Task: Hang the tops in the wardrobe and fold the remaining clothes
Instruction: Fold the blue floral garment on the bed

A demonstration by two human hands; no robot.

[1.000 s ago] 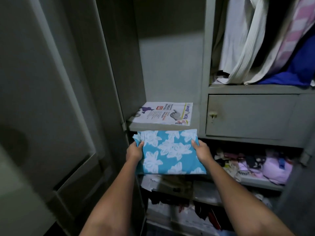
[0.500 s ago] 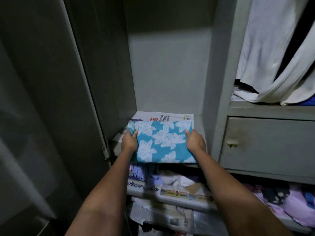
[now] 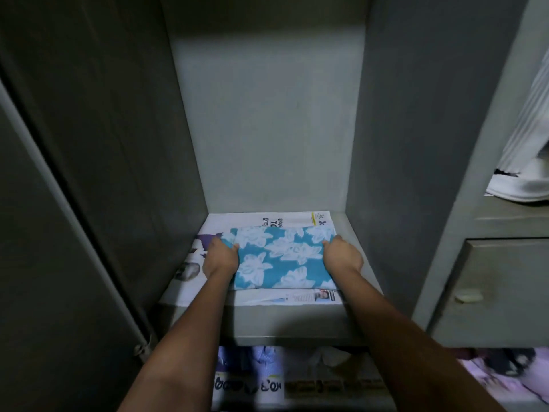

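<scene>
Folded blue floral cloth (image 3: 282,257) lying on newspaper (image 3: 237,220) on wardrobe shelf (image 3: 291,322), left hand (image 3: 221,257) gripping cloth's left edge, right hand (image 3: 341,255) gripping its right edge

There is only the one view, from a camera worn on the person's head. It looks forward and down, straight into a narrow grey wardrobe compartment (image 3: 267,138) from close up, with both forearms reaching away from the lens. The wide angle bends the side walls outward and takes in a drawer front (image 3: 487,292) at right
</scene>
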